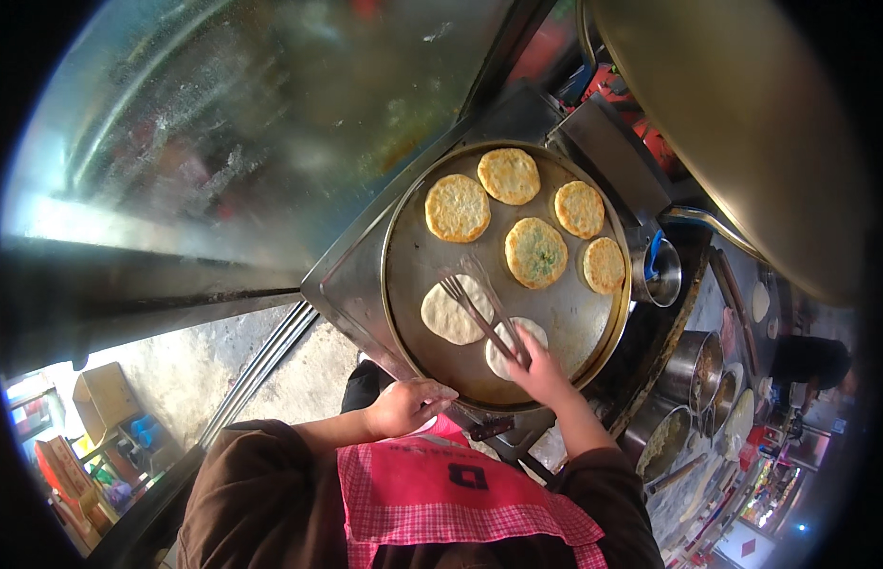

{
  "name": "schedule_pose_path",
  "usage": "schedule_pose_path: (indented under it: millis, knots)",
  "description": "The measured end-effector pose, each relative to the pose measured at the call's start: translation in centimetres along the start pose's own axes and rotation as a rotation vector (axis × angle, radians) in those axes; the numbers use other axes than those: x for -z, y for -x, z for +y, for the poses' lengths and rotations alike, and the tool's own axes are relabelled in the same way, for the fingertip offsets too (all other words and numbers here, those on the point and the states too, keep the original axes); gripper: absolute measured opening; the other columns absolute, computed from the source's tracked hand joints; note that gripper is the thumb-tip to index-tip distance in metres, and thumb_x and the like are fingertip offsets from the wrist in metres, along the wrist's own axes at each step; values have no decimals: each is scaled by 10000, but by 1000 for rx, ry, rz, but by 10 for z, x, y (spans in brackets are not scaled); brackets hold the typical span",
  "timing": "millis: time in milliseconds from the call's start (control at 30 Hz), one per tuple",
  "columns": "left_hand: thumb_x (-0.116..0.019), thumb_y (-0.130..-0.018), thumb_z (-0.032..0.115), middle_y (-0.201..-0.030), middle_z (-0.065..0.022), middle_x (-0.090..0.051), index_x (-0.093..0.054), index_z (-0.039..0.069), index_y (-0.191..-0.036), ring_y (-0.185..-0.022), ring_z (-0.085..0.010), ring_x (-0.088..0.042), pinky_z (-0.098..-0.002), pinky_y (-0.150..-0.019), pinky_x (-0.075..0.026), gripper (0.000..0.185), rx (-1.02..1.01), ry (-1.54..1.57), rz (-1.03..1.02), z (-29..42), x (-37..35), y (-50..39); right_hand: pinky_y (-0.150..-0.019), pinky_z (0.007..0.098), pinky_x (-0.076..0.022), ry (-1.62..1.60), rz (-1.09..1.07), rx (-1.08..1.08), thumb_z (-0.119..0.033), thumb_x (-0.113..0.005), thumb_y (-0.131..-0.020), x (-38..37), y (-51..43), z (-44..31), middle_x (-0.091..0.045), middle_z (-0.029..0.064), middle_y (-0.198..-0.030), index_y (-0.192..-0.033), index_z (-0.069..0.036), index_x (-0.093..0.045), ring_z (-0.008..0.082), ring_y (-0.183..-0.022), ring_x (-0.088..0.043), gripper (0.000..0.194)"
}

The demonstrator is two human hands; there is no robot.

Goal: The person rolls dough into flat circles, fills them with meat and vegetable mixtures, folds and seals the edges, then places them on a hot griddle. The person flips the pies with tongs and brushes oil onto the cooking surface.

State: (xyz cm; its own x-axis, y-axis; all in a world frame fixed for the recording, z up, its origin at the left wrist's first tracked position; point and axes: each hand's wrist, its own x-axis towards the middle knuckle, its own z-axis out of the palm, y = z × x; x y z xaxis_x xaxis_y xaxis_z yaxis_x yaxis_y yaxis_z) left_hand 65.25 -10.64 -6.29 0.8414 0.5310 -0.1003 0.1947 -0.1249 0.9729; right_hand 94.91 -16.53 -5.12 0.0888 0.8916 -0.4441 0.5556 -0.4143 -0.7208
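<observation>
My right hand (535,373) grips metal tongs (475,313) with fork-like tines, which look blurred. The tongs reach over a pale flatbread (441,316); whether they touch it I cannot tell. Under my right hand and the tongs lies a second pale flatbread (497,359), partly hidden. Both rest on a large round griddle (448,387). Browned flatbreads, such as one with a green patch (536,253) and one at the upper left (457,208), fill its far part. At the griddle's near rim is my left hand (411,407), loosely bent, with nothing visible in it.
A large round lid (726,128) looms at upper right. Beside the griddle hangs a metal cup (662,274) with a blue handle in it. Metal pots of food (655,437) stand to the right. A smeared glass panel (271,142) borders the left; a person (811,361) is far right.
</observation>
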Motion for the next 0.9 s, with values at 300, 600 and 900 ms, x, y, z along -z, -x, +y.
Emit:
schedule_pose_path:
  millis: [300, 600, 900]
  knots:
    - [-644, -926, 108, -1046, -154, -713, -700, 37, -1118, -956, -322, -695, -387, -853, -570, 212, 11, 10, -3, 0, 5, 1, -621, 245, -477, -958, -344, -519, -114, -531, -988, -38, 147, 6, -602, 39, -1011, -1393, -46, -431, 99, -743, -594, 423]
    - [-626, -935, 94, -1066, -156, -703, -684, 30, -1140, -971, -327, -688, -394, -848, -558, 223, -19, 16, -47, 8, -2, 2, -582, 255, -472, -1018, 1, -193, -107, -492, -1029, -75, 24, -15, -625, 48, -931, -1322, -43, -512, 126, -646, -587, 300]
    - [-656, -930, 144, -1026, -152, -712, -696, 55, -1127, -949, -318, -694, -386, -840, -567, 220, -34, -9, -15, 6, -8, 11, -667, 400, -555, 612, 222, 210, -82, -593, -893, -18, 20, -15, -656, 133, -972, -1464, -102, -438, 280, -771, -675, 592]
